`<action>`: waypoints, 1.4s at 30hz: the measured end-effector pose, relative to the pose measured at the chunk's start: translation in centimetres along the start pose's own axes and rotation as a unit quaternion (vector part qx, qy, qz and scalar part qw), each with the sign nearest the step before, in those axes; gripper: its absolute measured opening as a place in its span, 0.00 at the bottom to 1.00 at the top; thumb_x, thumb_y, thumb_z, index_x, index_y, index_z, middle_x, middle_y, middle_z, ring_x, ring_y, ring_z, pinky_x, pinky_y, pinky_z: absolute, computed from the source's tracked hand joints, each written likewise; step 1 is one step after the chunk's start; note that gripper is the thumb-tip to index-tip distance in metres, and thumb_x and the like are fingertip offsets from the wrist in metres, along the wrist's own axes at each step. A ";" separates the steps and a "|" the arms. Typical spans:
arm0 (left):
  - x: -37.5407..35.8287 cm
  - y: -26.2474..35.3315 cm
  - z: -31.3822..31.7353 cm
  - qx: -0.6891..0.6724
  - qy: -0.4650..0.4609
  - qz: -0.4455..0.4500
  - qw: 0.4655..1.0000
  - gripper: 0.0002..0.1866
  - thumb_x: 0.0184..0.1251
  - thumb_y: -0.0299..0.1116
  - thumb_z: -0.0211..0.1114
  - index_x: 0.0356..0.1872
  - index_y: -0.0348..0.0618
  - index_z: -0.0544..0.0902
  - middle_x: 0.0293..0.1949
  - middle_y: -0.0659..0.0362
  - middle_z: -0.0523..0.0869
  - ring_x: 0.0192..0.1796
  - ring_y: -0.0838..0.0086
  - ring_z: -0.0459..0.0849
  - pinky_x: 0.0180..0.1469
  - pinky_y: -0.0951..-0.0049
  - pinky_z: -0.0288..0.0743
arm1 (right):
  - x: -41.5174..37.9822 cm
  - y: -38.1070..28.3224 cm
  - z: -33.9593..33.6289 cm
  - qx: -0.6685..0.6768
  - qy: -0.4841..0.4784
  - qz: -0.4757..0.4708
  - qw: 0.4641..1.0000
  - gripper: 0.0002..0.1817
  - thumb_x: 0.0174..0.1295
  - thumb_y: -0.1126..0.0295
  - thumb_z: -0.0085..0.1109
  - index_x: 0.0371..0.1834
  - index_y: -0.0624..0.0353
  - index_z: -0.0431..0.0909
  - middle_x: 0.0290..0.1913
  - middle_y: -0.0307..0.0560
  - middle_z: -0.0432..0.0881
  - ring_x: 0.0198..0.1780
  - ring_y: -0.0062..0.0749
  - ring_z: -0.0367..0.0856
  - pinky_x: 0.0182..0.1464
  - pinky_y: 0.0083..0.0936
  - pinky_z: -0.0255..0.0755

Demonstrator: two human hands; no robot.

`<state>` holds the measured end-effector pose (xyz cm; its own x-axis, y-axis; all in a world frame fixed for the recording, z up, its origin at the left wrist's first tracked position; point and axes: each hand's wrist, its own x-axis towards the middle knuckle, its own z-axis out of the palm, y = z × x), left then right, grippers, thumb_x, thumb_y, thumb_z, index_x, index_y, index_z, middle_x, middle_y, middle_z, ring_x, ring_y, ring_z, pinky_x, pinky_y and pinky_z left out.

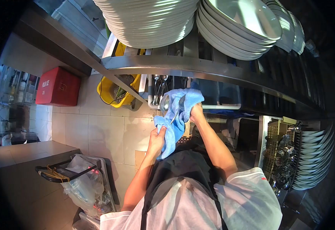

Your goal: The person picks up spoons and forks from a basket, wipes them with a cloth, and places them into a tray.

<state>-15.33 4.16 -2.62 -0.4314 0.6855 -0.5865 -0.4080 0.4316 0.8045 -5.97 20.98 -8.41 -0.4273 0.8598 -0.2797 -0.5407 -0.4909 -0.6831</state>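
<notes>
A blue cloth [181, 124] hangs between my two hands in front of my dark apron. My left hand [158, 138] is closed on its lower left part, the thumb lying on top. At the cloth's right side my right hand [196, 112] grips it, with the fingers partly hidden by the fabric. Metal spoons [164, 102] lie in the folds, their bowls upward and a handle slanting down toward my left hand. Just beyond the cloth, more cutlery [160, 86] stands in a white-rimmed container under the shelf.
Stacked white plates [148, 23] and bowls [240, 27] rest on a metal shelf [183, 66] ahead. A yellow bucket [117, 92] and red box [58, 86] are at the left, a bagged cart [85, 180] lower left. Cutlery racks [276, 153] and upright plates [313, 159] stand right.
</notes>
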 end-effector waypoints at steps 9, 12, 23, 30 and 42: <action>0.2 0.5 2.4 0.169 0.033 0.134 0.976 0.12 0.62 0.32 0.49 0.28 0.32 0.74 0.20 0.57 0.74 0.25 0.77 0.69 0.31 0.73 0.65 | -2.2 -1.8 4.0 0.081 0.005 0.029 0.996 0.10 0.60 0.64 0.45 0.38 0.58 0.68 0.34 0.45 0.73 0.33 0.33 0.75 0.34 0.30 0.73; 2.2 -1.7 3.4 0.121 0.078 0.170 0.975 0.13 0.62 0.32 0.47 0.31 0.30 0.74 0.26 0.49 0.78 0.29 0.68 0.75 0.36 0.69 0.67 | -2.5 3.7 3.3 0.176 -0.086 0.025 0.980 0.09 0.60 0.64 0.45 0.36 0.55 0.70 0.34 0.44 0.74 0.34 0.29 0.75 0.32 0.24 0.71; 4.1 -7.0 1.6 0.074 0.046 -0.032 0.996 0.16 0.65 0.36 0.44 0.40 0.32 0.72 0.30 0.59 0.78 0.32 0.78 0.75 0.37 0.78 0.68 | 0.7 3.0 -3.8 -0.101 0.008 0.221 0.970 0.08 0.55 0.75 0.47 0.38 0.61 0.71 0.37 0.45 0.76 0.31 0.31 0.76 0.32 0.29 0.73; 2.6 -6.5 -0.6 -0.070 -0.097 -0.094 0.988 0.14 0.65 0.38 0.45 0.30 0.40 0.76 0.22 0.66 0.75 0.24 0.83 0.70 0.29 0.80 0.65 | -1.8 4.1 -3.9 -0.176 -0.038 0.268 0.946 0.15 0.57 0.66 0.52 0.47 0.58 0.70 0.37 0.42 0.76 0.34 0.26 0.76 0.35 0.24 0.73; 1.1 -1.7 3.4 0.298 0.033 0.145 0.943 0.20 0.62 0.39 0.47 0.27 0.26 0.73 0.26 0.34 0.75 0.34 0.43 0.75 0.35 0.56 0.66 | -0.5 1.3 1.4 0.054 0.083 0.093 0.991 0.10 0.60 0.68 0.45 0.38 0.63 0.71 0.32 0.46 0.75 0.32 0.37 0.76 0.31 0.31 0.75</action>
<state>-12.37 6.17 -4.25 -0.5128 0.7954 -0.3232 0.2508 0.4988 0.8296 -7.49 19.69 -8.25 -0.4061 0.7597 -0.5078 -0.5423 -0.6476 -0.5352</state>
